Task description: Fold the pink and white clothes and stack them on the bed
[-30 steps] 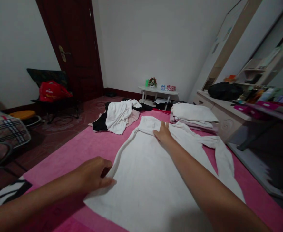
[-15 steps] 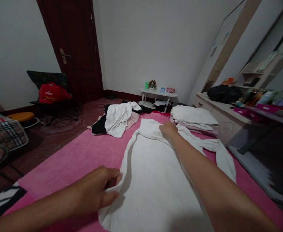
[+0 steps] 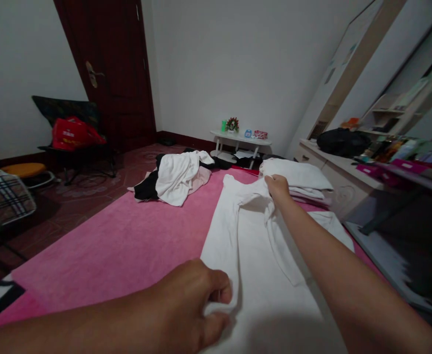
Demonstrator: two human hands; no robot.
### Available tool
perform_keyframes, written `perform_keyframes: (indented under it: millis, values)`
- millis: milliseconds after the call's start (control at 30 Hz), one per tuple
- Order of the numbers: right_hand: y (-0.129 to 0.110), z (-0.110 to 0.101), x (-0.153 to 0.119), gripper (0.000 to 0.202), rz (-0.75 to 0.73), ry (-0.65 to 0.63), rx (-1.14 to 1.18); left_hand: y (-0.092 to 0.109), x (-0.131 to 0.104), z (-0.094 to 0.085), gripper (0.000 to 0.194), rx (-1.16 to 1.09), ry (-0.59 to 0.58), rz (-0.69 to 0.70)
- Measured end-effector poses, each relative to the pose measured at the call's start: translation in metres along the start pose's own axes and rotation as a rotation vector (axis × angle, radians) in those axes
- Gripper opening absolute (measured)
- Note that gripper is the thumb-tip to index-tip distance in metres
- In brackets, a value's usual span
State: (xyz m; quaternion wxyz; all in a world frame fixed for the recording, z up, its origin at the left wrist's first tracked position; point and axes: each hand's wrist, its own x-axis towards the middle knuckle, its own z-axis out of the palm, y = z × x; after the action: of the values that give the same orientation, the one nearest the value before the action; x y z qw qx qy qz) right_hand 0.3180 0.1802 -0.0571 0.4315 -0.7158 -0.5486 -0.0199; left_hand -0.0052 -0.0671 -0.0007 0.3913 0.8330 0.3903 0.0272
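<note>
A white long-sleeved garment [image 3: 260,246] lies lengthwise on the pink bed cover [image 3: 127,236]. My left hand [image 3: 204,305] pinches its left edge near the bottom of the view, with the cloth folded inward there. Farther off, my right hand [image 3: 278,186] grips the cloth at the garment's far end, beside the folded stack. One sleeve [image 3: 334,226] shows to the right of my right forearm, which hides part of the garment.
A loose pile of white, black and pink clothes [image 3: 179,177] lies at the bed's far left. Folded white clothes [image 3: 297,174] are stacked at the far right. Beyond are a small white table [image 3: 241,138], a chair with a red bag [image 3: 74,133] and a dresser [image 3: 337,182].
Both hands have moved right with the cloth. The garment's left side is now folded inward, and its far end has shifted right, towards the folded stack.
</note>
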Motion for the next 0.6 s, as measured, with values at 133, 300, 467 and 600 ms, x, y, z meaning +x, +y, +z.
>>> perform_keyframes:
  millis: [133,300,467,600]
  values:
    - [0.014,-0.010,-0.002,0.028,0.047,-0.011,-0.121,0.009,0.013,0.011,0.015,-0.022,-0.052,0.001]
    - [0.027,-0.021,-0.019,0.023,0.105,-0.079,-0.323,-0.002,0.036,0.036,0.016,-0.135,-0.054,0.131]
    - [0.006,-0.025,-0.036,0.029,-0.061,-0.205,-0.558,-0.016,0.064,0.037,0.027,-0.299,-0.288,0.253]
    - [-0.038,-0.003,-0.058,0.032,-0.335,-0.313,-0.468,-0.023,0.104,0.020,0.031,0.014,0.100,0.335]
